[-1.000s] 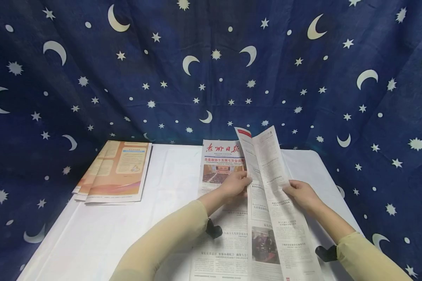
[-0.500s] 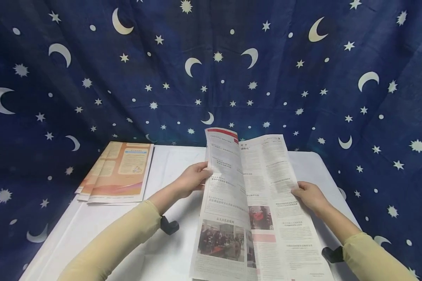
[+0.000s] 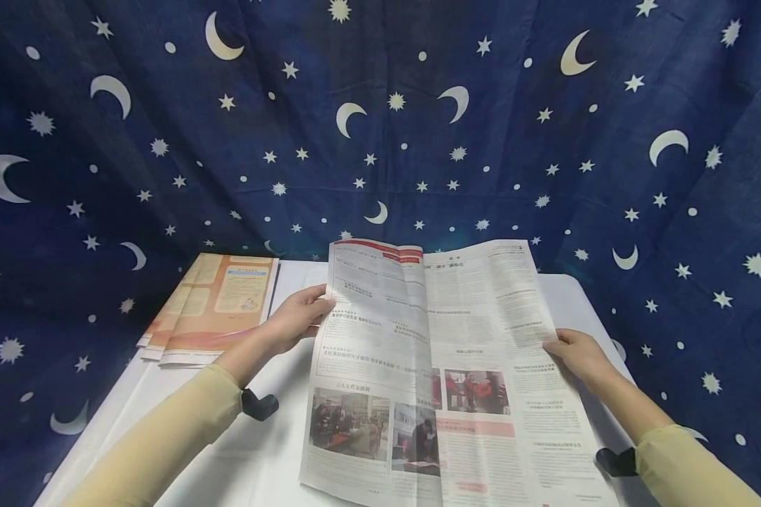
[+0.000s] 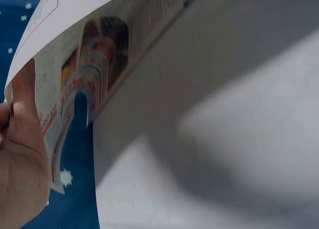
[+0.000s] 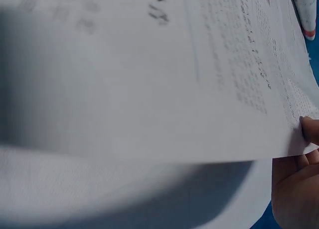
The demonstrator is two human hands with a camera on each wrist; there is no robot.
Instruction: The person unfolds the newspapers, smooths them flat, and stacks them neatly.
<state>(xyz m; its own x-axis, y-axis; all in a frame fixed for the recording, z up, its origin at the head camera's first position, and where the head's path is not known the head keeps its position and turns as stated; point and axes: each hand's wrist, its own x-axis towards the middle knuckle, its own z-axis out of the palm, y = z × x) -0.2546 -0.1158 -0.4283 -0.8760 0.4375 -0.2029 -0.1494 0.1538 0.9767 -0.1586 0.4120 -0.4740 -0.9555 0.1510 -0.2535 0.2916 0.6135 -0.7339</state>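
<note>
A newspaper (image 3: pixel 475 310) is spread open in the middle of the head view, with a fold running down its centre. My left hand (image 3: pixel 297 318) pinches the left edge of its left page, thumb in front and fingers behind. On the opposite side my right hand (image 3: pixel 582 358) grips the right edge between thumb and fingers. In the left wrist view the left page curves up off the table, and a colour picture (image 4: pixel 94 59) shows on its underside beside the left hand (image 4: pixel 25 154). The right wrist view shows the right thumb (image 5: pixel 310 130) on top of the sheet.
Several folded orange printed papers (image 3: pixel 228 303) lie stacked at the back left of the white table (image 3: pixel 254 465). A dark blue curtain (image 3: pixel 380 127) with moons and stars hangs right behind the table.
The left hand has moved left, drawing the left page away from the right one, so the newspaper has gone from nearly folded to spread wide. The right hand has shifted slightly right.
</note>
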